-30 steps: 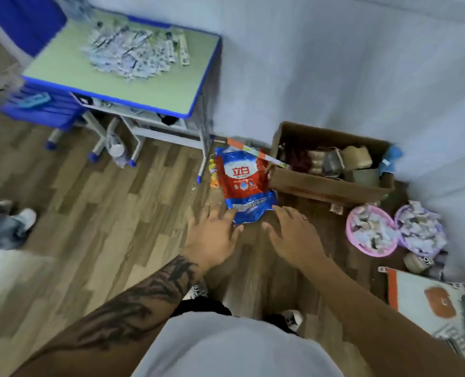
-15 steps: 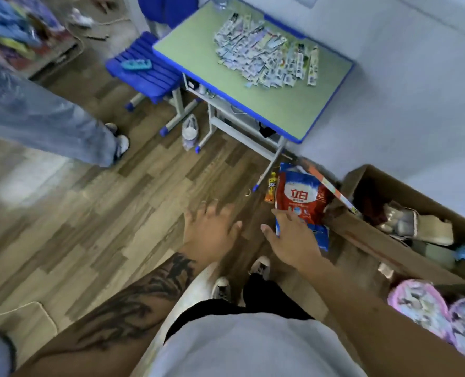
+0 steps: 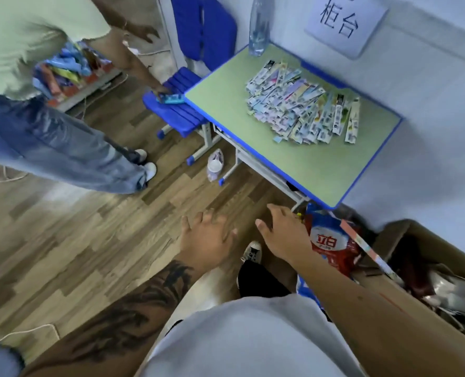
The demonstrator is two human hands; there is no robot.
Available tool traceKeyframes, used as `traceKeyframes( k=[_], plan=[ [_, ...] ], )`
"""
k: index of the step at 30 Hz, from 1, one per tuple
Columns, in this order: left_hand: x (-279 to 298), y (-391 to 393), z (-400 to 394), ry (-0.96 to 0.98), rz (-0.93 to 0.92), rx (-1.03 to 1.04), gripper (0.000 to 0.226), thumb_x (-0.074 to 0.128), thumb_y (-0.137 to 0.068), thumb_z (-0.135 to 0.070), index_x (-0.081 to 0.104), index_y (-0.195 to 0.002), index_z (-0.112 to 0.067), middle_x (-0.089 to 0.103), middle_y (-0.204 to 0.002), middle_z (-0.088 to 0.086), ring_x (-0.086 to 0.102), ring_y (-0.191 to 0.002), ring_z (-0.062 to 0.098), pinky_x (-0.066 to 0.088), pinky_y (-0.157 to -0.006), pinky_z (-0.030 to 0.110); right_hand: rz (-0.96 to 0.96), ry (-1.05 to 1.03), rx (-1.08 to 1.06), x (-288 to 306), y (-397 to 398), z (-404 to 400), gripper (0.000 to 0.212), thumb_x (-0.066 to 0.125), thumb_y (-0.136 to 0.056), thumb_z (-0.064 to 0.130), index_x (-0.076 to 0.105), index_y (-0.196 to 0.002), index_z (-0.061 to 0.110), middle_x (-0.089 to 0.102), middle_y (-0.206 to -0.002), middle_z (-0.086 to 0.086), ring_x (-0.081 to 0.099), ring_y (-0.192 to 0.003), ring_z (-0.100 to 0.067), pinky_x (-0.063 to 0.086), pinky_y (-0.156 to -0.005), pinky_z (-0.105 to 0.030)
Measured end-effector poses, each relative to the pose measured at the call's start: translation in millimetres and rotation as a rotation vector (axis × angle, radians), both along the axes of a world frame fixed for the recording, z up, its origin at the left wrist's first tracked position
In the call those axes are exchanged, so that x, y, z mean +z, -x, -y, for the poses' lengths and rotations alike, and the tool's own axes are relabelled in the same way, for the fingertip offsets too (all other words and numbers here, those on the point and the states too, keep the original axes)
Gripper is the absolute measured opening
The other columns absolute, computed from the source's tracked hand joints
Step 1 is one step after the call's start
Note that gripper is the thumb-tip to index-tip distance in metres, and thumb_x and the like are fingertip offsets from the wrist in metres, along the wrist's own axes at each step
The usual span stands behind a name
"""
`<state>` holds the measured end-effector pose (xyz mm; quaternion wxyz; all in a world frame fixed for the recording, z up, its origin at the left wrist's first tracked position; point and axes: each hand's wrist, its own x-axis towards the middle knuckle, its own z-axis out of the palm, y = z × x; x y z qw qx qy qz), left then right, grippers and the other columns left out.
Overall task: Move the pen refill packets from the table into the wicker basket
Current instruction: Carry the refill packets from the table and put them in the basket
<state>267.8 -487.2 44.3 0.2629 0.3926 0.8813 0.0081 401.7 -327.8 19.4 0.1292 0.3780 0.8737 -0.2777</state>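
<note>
Pale, printed packets [image 3: 302, 107] lie heaped on the green bench [image 3: 307, 164], toward its far side near the wall. They are long, narrow strips; those along the heap's right edge lie side by side with their long axes running roughly from the near edge toward the wall, while the rest cross each other at mixed angles. A clear bottle [image 3: 258, 25] stands upright at the bench's far left corner, apart from the heap. A blue chair [image 3: 182, 104] stands just beside the bench's left side, and another person [image 3: 40, 104] bends over it, one hand on a small blue thing on the seat. No basket shows.

Both hands hover over the wooden floor [image 3: 76, 240], well short of the bench. The left hand [image 3: 206, 238] is spread and relaxed, grasping nothing. The right hand [image 3: 283, 232] is likewise loose and bare, just beside a red bag [image 3: 332, 243] that leans below the bench's near corner. A cardboard box [image 3: 416, 268] of clutter sits right of the bag.
</note>
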Motion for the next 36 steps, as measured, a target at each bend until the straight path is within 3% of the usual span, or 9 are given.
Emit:
traceKeyframes(
  k=[6,15,24,28,36],
  plan=[
    [1,43,-92,0.018,-0.003,-0.079,0.060,0.033,-0.102,-0.061,0.030,-0.156,-0.035,0.037,-0.161,0.006,0.028,-0.151,0.031,0.014,-0.122,0.062,0.005,-0.024,-0.059,-1,33,-70,0.063,0.041,-0.103,0.058,0.035,-0.154,0.021,0.043,-0.155,-0.012,0.046,-0.138,-0.034,0.043,-0.111,-0.048],
    [-15,92,-197,-0.030,0.027,-0.215,0.055,0.037,-0.099,-0.062,0.037,-0.148,-0.037,0.039,-0.159,0.000,0.034,-0.147,0.030,0.023,-0.117,0.060,0.063,0.017,-0.267,-9,64,-134,0.059,0.047,-0.103,0.054,0.042,-0.150,0.020,0.046,-0.149,-0.012,0.050,-0.131,-0.037,0.045,-0.104,-0.048],
    [-26,174,-310,-0.019,0.113,-0.540,0.060,0.035,-0.102,-0.062,0.034,-0.155,-0.035,0.036,-0.162,0.003,0.030,-0.150,0.028,0.013,-0.122,0.061,0.065,0.043,-0.711,-10,120,-175,0.056,0.050,-0.102,0.051,0.046,-0.148,0.018,0.049,-0.148,-0.012,0.050,-0.132,-0.036,0.044,-0.106,-0.046],
    [-23,212,-356,-0.015,0.135,-0.664,0.058,0.037,-0.102,-0.061,0.038,-0.153,-0.033,0.041,-0.159,0.003,0.037,-0.146,0.029,0.022,-0.120,0.059,0.057,0.067,-0.923,-2,154,-185,0.053,0.052,-0.102,0.048,0.049,-0.147,0.019,0.049,-0.147,-0.011,0.049,-0.132,-0.036,0.044,-0.106,-0.048],
    [-29,252,-442,-0.033,0.103,-0.840,0.052,0.040,-0.103,-0.053,0.049,-0.144,-0.022,0.057,-0.137,0.013,0.055,-0.124,0.037,0.042,-0.103,0.050,0.024,0.041,-1.124,-11,213,-212,0.046,0.053,-0.104,0.043,0.054,-0.142,0.019,0.054,-0.140,-0.012,0.054,-0.125,-0.036,0.048,-0.100,-0.048]
  ],
)
